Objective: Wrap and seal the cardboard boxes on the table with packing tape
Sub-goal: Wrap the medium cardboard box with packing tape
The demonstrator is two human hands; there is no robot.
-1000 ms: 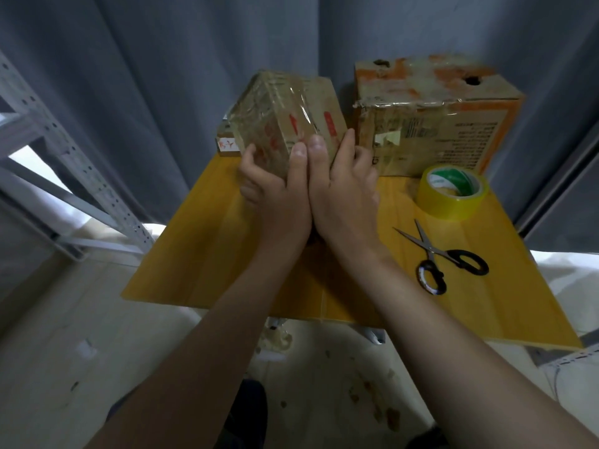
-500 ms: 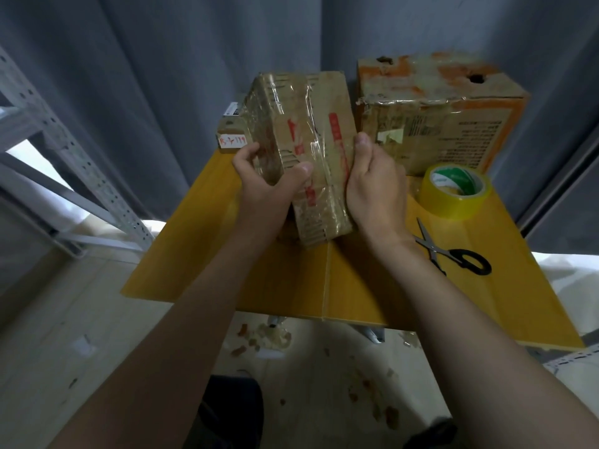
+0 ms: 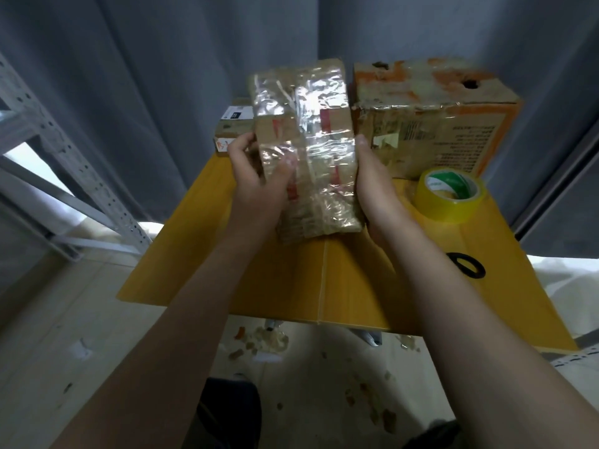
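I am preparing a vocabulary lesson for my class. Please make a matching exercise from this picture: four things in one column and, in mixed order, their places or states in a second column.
Things:
1. yellow tape roll
2. scissors
3. taped box
4. large box

Places or states:
A. held between the left hand and the right hand
B. only a black handle shows, at the right side of the table
C. stands at the back right of the table
D. lies flat in front of the large box

Pairs: 1-D; 2-B; 3-A; 4-C.
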